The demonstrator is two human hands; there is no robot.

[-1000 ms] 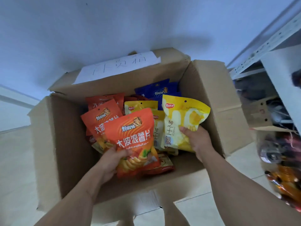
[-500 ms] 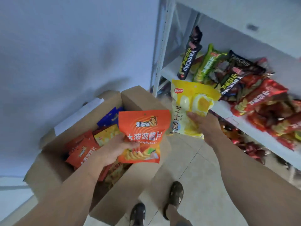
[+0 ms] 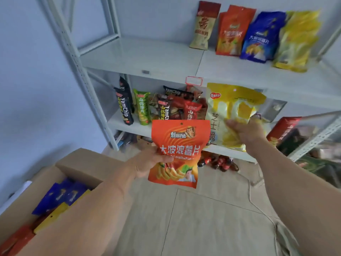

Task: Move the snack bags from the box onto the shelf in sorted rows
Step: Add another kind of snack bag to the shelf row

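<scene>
Snack bags, one orange [image 3: 180, 154] pinched in the left hand [image 3: 147, 163], one yellow [image 3: 230, 115] gripped by the right hand [image 3: 245, 130], face the shelf [image 3: 147, 58], where either could land in a mismatched row.

Bright, even light w/ soft shadows; motion blur & wide-angle warp at edges.

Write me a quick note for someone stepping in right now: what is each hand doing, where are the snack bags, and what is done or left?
Left hand grips an orange chip bag, held up in front of the shelf unit.
Right hand grips a yellow bag, raised toward the shelves.
Top shelf already has a row standing upright: tan, orange, blue and yellow bags.
The box, lower left, holds more blue, yellow and orange bags.
Left: probably shelve both bags with their matching colours, then empty the box.
</scene>
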